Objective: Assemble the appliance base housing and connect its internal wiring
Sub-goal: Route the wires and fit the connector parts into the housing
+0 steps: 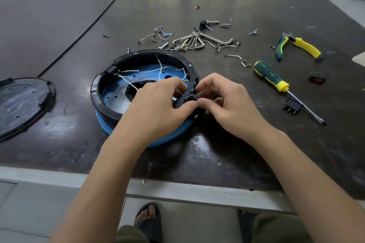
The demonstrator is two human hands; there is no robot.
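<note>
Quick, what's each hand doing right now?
Left hand: grips rim of the round black plastic housing ring.
Right hand: pinches a small black part there.

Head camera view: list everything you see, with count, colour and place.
table: one, dark brown, underneath
base housing: one, black ring on blue disc, centre
wires: several, white, inside the housing
cover plate: one, black, left edge
hex keys: a bunch, silver, behind the housing
screws and metal bits: many, silver, round the hex keys
pliers: one, green and yellow handles, far right
screwdriver: one, green and yellow handle, right of the housing
pronged switch: one, black, beside the screwdriver shaft
rocker switch: one, black with red face, right edge
left hand: one, bare, fingers gripping the housing rim
right hand: one, bare, fingers pinching a small black part at that rim
</note>
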